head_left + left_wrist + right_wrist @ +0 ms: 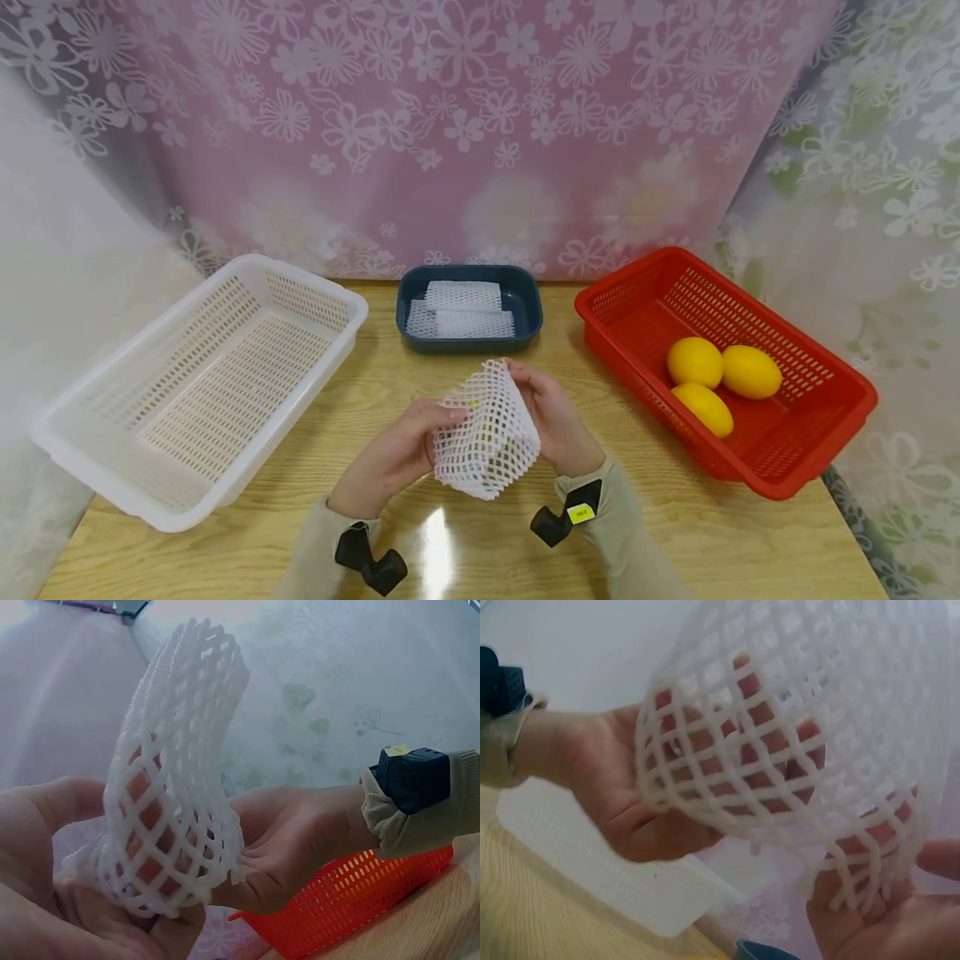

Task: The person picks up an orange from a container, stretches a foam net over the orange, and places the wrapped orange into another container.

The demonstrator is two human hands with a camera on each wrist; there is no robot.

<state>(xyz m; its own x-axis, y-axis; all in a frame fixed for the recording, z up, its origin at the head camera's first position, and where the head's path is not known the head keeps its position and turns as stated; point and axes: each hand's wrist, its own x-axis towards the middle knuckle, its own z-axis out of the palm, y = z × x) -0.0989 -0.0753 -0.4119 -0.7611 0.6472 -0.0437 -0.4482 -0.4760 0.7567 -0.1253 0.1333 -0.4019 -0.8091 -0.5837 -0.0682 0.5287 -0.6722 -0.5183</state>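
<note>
Raised over the table's middle, a white foam fruit net sleeve [487, 437] is held between both hands. My left hand [397, 454] grips its left side, thumb on the near face. The right hand [553, 421] pinches the right side by the upper edge. In the left wrist view the net [176, 772] stands tall and partly spread, with fingers showing through the mesh. The right wrist view has the left hand [622, 780] with fingers behind the mesh. Small yellow-green specks show through the mesh in the head view; I cannot tell what they are.
Behind the hands stands a dark blue tray [468, 343] with several flat foam nets [468, 310]. At the right, a red basket [637, 367] contains three yellow oval fruits [695, 363]. A white basket [232, 392] stands at the left. Floral curtains [480, 150] hang behind the wooden table [360, 375].
</note>
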